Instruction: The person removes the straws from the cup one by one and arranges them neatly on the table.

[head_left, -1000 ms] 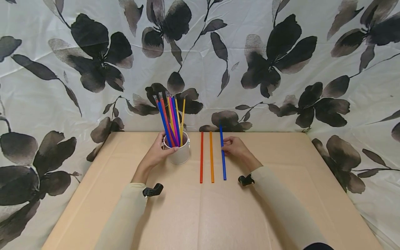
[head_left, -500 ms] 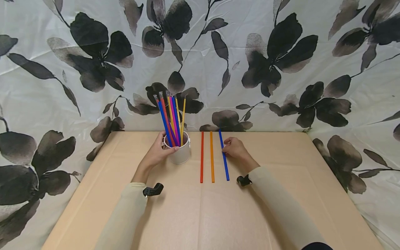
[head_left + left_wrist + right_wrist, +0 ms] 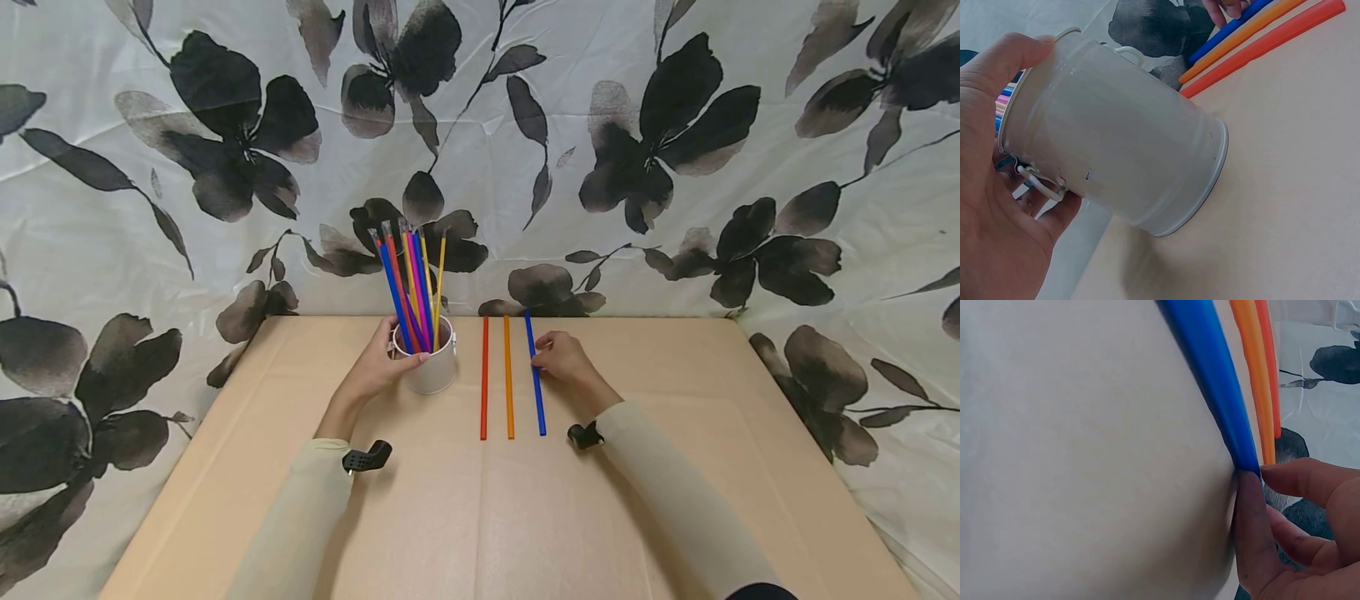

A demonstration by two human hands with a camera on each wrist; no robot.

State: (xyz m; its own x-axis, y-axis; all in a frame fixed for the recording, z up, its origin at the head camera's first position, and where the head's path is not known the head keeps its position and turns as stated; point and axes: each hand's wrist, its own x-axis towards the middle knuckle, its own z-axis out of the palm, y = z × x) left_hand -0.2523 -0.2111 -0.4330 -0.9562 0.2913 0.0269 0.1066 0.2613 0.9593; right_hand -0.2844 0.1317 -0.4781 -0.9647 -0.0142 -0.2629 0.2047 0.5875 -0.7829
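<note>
My left hand (image 3: 375,365) grips a small white metal bucket (image 3: 433,375) by its rim, with the thumb on the near side. In the left wrist view the bucket (image 3: 1116,134) shows a wire loop at its side. Several coloured straws (image 3: 412,292) stand in it, leaning left at the top. Right of the bucket lie a red straw (image 3: 483,383), an orange straw (image 3: 509,383) and a blue straw (image 3: 538,408), roughly side by side. My right hand (image 3: 566,357) pinches the blue straw, thumb and forefinger on either side of it in the right wrist view (image 3: 1213,375).
A pale wooden-coloured table (image 3: 480,517) holds everything. Behind its far edge hangs a white cloth (image 3: 525,192) with dark flowers, close to the straws' far ends. Both wrists carry a black strap-on camera (image 3: 367,457).
The blue straw has come down toward me from the far edge, and its near end has swung right, then slightly back left. My left hand and the bucket stay put.
</note>
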